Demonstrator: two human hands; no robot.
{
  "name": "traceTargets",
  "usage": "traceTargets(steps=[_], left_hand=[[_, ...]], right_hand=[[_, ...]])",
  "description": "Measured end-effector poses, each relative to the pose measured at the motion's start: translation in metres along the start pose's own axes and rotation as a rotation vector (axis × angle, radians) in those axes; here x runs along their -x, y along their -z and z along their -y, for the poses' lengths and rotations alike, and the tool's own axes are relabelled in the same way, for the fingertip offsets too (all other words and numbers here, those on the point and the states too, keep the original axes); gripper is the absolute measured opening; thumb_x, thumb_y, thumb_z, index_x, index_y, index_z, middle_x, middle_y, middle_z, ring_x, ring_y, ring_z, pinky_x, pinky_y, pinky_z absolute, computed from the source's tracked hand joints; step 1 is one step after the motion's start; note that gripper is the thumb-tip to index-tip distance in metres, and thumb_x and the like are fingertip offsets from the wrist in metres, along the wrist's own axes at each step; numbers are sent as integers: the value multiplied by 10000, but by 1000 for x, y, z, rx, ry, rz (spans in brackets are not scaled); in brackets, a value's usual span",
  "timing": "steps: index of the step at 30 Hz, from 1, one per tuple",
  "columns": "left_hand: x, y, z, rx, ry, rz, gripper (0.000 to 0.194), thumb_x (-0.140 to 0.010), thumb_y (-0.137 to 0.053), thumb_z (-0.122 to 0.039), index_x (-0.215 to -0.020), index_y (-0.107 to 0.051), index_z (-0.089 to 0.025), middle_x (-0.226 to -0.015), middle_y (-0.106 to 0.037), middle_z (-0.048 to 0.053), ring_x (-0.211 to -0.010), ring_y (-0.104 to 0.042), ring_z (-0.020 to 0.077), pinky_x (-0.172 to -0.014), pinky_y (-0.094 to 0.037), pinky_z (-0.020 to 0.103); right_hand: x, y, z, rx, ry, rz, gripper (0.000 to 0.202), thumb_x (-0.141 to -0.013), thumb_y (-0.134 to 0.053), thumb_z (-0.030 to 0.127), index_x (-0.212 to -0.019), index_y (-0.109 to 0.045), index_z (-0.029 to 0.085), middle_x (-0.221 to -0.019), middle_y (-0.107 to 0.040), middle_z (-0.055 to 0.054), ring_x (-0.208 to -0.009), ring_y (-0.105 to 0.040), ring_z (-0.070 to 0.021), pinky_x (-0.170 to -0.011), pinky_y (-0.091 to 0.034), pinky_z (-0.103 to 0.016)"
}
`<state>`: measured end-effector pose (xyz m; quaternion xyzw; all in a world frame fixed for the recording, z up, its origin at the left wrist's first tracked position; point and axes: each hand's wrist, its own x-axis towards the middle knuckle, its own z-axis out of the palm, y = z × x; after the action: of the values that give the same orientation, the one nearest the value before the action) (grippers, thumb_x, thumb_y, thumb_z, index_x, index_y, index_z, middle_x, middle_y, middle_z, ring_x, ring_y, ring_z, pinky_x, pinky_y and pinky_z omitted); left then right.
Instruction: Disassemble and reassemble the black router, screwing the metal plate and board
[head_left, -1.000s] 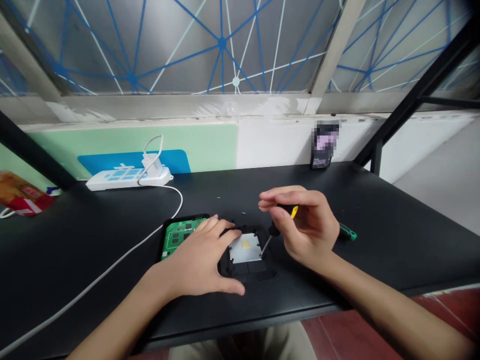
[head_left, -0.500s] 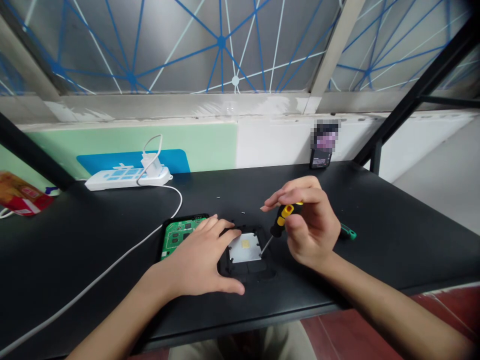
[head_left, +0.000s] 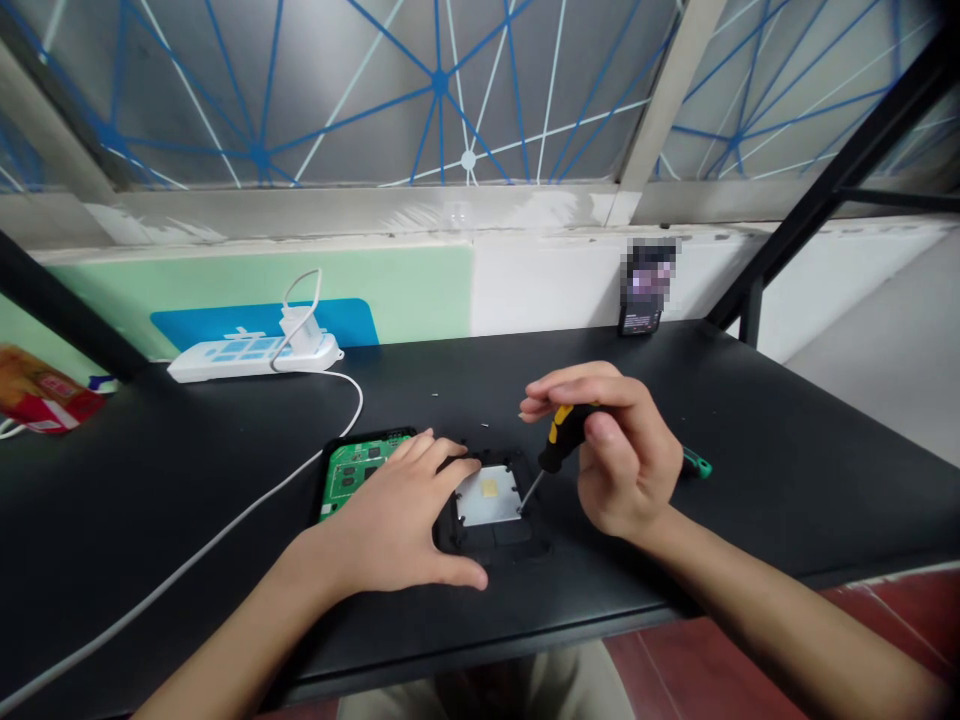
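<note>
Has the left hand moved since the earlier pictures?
No. Judged against the power strip, the left hand shows no visible shift; its index finger still reaches the silver plate's far edge.

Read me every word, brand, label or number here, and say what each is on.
No text is clear enough to quote.
Blue sign: part of a white character, cut off behind the power strip.
Phone: small lines, too blurred.
Red packet: printing too blurred.
Green circuit board: any markings too small.
</note>
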<state>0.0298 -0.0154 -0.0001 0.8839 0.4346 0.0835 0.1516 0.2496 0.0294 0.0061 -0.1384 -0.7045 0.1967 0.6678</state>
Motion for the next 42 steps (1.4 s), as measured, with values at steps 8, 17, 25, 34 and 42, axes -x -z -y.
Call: traceTargets(steps=[8, 17, 25, 34, 42], left_hand=[[0, 1, 0, 1, 2, -6, 927, -718, -722, -760, -1426, -508, -200, -1407, -553, 139, -1371, -467, 406, -1221, -219, 615], [0, 0, 0, 7, 10, 0, 946, -708, -745, -745, -1432, -504, -185, -1407, -548, 139, -1381, -454, 410, -1229, -209, 608], [-1, 0, 0, -11, 10, 10, 947, -714, -734, -753, -1429, -512, -174, -1414, -539, 148, -1381, -451, 405, -1229, -210, 606], [0, 0, 0, 9, 1, -4, 938, -708, -750, -737, -1425, -510, -182, -1407, -548, 139, -1373, -464, 403, -1230, -209, 611], [0, -1, 0, 13, 5, -7, 931, -712, -732, -756, -1418, -515, -190, -1396, -551, 136, -1369, -465, 402, -1229, -208, 607]], right_hand=[[-1, 0, 2, 141, -2, -6, 234, -929, -586, 123, -1104, -703, 224, -961, -713, -51, -790, -698, -171, -657, -613, -353], [0, 3, -1, 45, 29, 55, 214, -924, -623, 241, -1130, -680, 226, -998, -704, -68, -822, -692, -205, -668, -618, -398], [2, -3, 2, -12, -53, -14, 305, -1019, -419, 182, -1208, -654, 233, -1037, -719, -63, -806, -721, -166, -676, -615, -360], [1, 2, -1, 181, 52, -2, 201, -876, -671, 152, -1057, -696, 236, -918, -693, -42, -790, -680, -186, -633, -610, -356], [1, 0, 2, -26, -26, 34, 240, -982, -518, 298, -1156, -666, 224, -1066, -720, -81, -858, -703, -206, -675, -625, -393]])
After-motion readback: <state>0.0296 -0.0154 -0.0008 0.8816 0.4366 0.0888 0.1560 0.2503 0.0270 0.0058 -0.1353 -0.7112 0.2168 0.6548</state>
